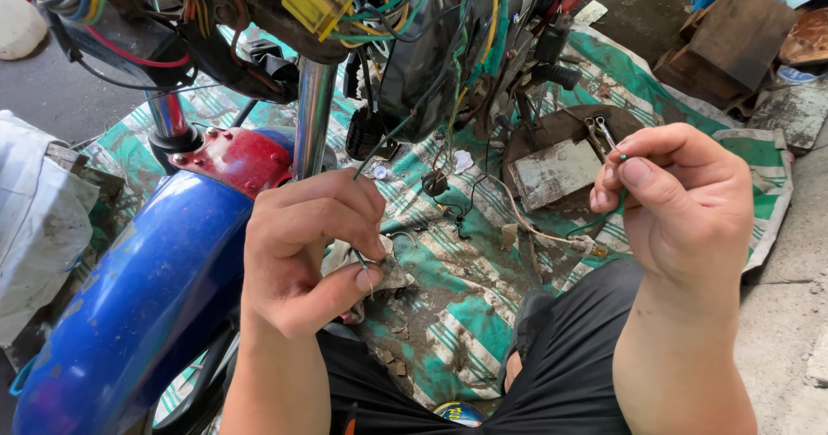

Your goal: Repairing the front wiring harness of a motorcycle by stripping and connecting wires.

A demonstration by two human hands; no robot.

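My left hand (pixel 306 250) pinches a thin green wire (pixel 379 146) between thumb and fingers, beside the chrome fork tube (pixel 312 116) of a motorcycle. That wire runs up into the tangled wiring harness (pixel 431 38) under the handlebar area. My right hand (pixel 681 206) is closed on another green wire (pixel 608 215), held at chest height over the striped mat, with the wire's tip poking out above the fingers. A yellow connector block (pixel 306 0) hangs at the top of the harness.
A blue front fender (pixel 147 288) with a red bracket (pixel 241 155) fills the lower left. A green-and-white striped mat (pixel 457 314) covers the ground, with a round metal plate (pixel 561 155) and pliers (pixel 599 133) on it. Rusty boxes (pixel 733 38) sit at the upper right.
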